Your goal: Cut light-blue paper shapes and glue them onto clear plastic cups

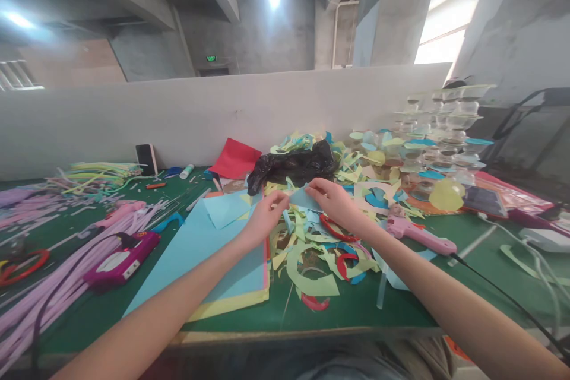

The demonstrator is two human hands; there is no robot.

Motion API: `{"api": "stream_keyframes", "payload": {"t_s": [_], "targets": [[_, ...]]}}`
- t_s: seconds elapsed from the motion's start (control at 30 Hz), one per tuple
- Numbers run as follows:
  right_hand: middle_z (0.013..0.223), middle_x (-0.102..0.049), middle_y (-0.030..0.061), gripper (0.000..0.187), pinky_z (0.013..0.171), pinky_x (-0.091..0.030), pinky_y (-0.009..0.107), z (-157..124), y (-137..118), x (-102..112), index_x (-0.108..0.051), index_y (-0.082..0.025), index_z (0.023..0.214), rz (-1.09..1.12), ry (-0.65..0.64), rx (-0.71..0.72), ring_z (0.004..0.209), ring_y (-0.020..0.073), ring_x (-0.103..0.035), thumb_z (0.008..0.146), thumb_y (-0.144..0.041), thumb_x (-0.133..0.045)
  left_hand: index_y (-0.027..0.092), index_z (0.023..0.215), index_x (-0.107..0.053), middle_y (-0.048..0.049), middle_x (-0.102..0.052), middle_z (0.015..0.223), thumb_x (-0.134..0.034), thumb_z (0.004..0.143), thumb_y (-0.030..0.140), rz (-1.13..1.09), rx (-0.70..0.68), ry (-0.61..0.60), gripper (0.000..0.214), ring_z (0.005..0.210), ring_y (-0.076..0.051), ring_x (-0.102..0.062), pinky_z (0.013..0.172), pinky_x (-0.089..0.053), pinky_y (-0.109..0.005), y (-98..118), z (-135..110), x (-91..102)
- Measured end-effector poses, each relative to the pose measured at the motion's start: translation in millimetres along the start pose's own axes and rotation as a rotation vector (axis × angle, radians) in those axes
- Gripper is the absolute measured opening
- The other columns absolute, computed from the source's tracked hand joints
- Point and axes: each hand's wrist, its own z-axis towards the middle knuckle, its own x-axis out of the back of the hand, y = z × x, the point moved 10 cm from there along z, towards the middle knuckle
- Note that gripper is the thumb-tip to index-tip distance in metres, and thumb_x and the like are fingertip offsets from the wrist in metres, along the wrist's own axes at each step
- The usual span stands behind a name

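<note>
The left hand (pixel 271 212) and right hand (pixel 333 200) both have a closed grip on a small blue paper (pixel 304 198), just in front of the black bag (pixel 296 167). Paper scraps (pixel 295 267) lie in front of the bag. Big blue paper (pixel 200 258) lies front-left of it, and a pink glue gun (pixel 421 236) front-right, on the green tabletop (pixel 347 313).

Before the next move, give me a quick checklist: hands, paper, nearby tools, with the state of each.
1. Grip on the blue paper piece: ok; the fingers of the left hand and right hand hold it between them.
2. Space below the hands free of paper scraps: not ok; they lie heaped there.
3. Pink glue gun apart from the fingers: ok; it lies to the right, past the right forearm.
4. Glue gun cool: cannot tell.
5. Blue sheet fully in view: not ok; the left forearm crosses in front.
</note>
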Motion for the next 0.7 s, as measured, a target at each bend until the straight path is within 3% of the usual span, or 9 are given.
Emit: {"api": "stream_keyframes", "payload": {"t_s": [0.13,0.23,0.33,0.53,0.7], "targets": [[0.081,-0.058,0.0024,0.025,0.067,-0.037,0.029,-3.6,-15.3,-4.1,-0.053,-0.021,0.078,-0.148,-0.034,0.123,0.075,0.0175,-0.051,0.097,-0.033,-0.042,0.019,0.086,-0.061,0.0004,-0.056,0.075,-0.05,0.09,0.047,0.143,-0.059,-0.044,0.03,0.061,-0.013,-0.045,0.053,-0.035,-0.024,4.1,0.4,-2.2],[0.085,-0.06,0.0041,0.024,0.071,-0.038,0.03,-5.4,-21.5,-8.0,-0.054,-0.021,0.08,-0.175,-0.053,0.196,0.081,0.0191,-0.053,0.098,-0.031,-0.042,0.021,0.099,-0.064,-0.0026,-0.063,0.089,-0.048,0.093,0.047,0.166,-0.128,-0.064,0.031,0.075,-0.016,-0.054,0.062,-0.041,-0.025,14.0,-2.4,-5.7],[0.088,-0.061,0.005,0.022,0.074,-0.04,0.03,-6.7,-24.8,-12.5,-0.058,-0.02,0.083,-0.167,-0.09,0.236,0.085,0.0199,-0.054,0.099,-0.03,-0.045,0.022,0.1,-0.064,-0.0033,-0.065,0.098,-0.047,0.094,0.046,0.183,-0.181,-0.074,0.03,0.085,-0.017,-0.056,0.072,-0.044,-0.027,23.5,-6.3,-9.2],[0.081,-0.062,0.0024,0.027,0.066,-0.037,0.027,-5.5,-23.3,-11.1,-0.058,-0.02,0.078,-0.159,-0.066,0.184,0.075,0.017,-0.055,0.098,-0.034,-0.048,0.02,0.091,-0.063,-0.0006,-0.061,0.084,-0.047,0.094,0.046,0.105,-0.126,-0.031,0.03,0.078,-0.016,-0.054,0.069,-0.041,-0.026,21.9,-8.0,-7.0],[0.063,-0.055,-0.0011,0.038,0.055,-0.027,0.025,-4.9,-15.6,-10.2,-0.048,-0.02,0.065,-0.33,-0.052,0.103,0.056,0.013,-0.045,0.099,-0.038,-0.046,0.019,0.088,-0.064,-0.0004,-0.058,0.08,-0.047,0.094,0.047,0.08,-0.106,-0.034,0.033,0.074,-0.015,-0.051,0.065,-0.038,-0.025,17.1,-7.0,-9.0]]}}
